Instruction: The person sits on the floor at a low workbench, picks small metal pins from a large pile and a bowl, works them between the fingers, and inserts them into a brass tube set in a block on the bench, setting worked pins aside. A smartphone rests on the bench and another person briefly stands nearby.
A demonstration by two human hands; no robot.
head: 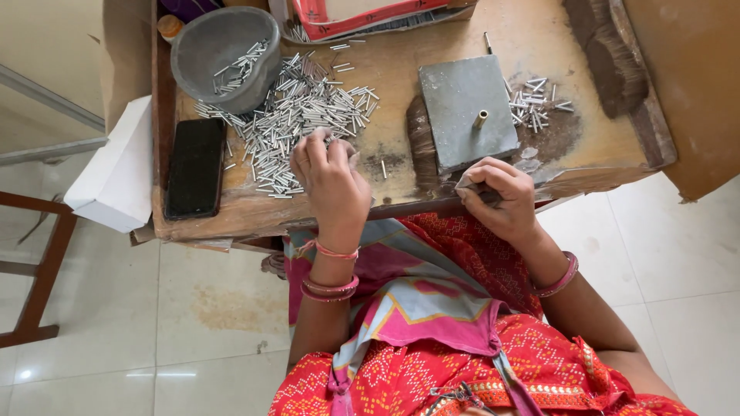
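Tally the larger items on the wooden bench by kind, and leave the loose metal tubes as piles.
Round grey bowl: 1
Flat black phone: 1
Square grey metal block with brass pin: 1
Piles of small silver metal tubes: 3, in the bowl, by the left hand and right of the block
Total: 6

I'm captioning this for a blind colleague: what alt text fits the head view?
Seen from above, a person's left hand picks at a heap of small metal tubes on a wooden workbench, while the right hand grips a dark tool beside a grey metal block with a brass pin. A grey bowl holds more tubes.
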